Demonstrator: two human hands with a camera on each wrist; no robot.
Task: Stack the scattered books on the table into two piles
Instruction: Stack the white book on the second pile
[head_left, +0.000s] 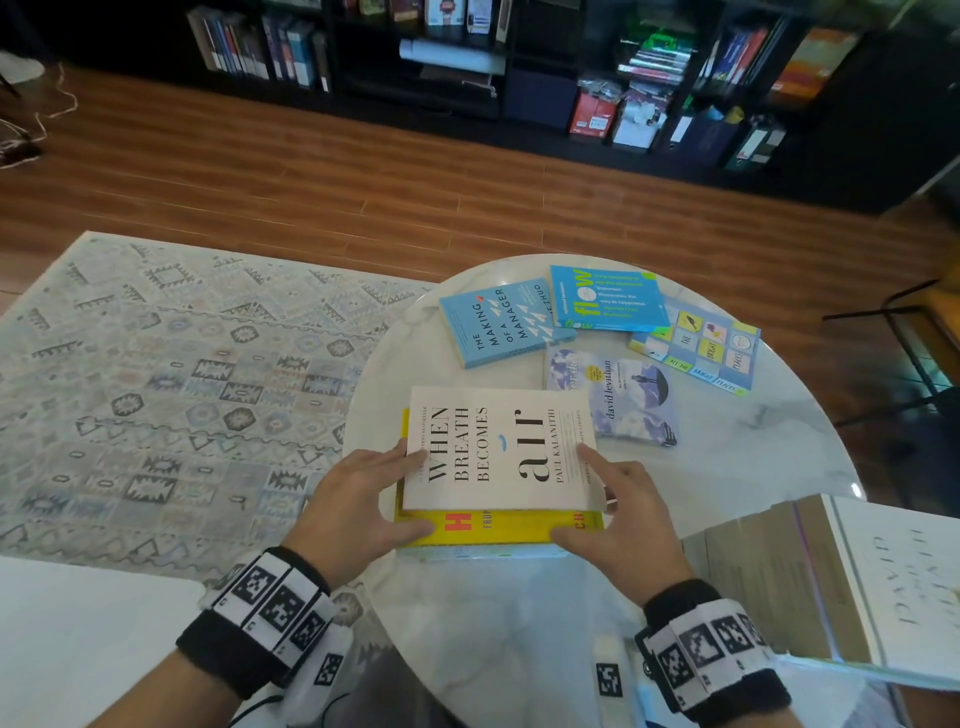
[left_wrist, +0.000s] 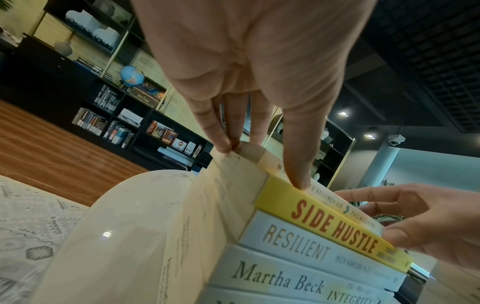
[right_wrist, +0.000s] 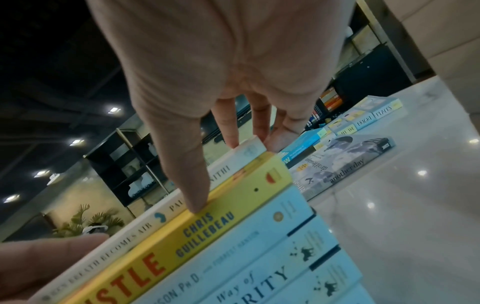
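Observation:
A white book, "When Breath Becomes Air" (head_left: 498, 447), lies on top of a pile, over the yellow "Side Hustle" (head_left: 498, 529) and pale blue books (left_wrist: 298, 244). My left hand (head_left: 395, 493) touches its left edge with straight fingers (left_wrist: 221, 133), thumb on the yellow spine. My right hand (head_left: 597, 493) touches its right edge, thumb (right_wrist: 187, 185) at the near spine. Loose beyond the pile lie "The Making of a Manager" (head_left: 501, 322), "flow" (head_left: 605, 299), "All the Bright Places" (head_left: 698, 345) and "another day" (head_left: 628, 400).
The round white marble table (head_left: 737, 467) also carries a pile of large books (head_left: 831, 582) at its near right edge. A patterned rug (head_left: 182, 389) covers the floor on the left. Dark bookshelves (head_left: 467, 62) line the far wall, and a dark chair frame (head_left: 909, 338) stands to the right.

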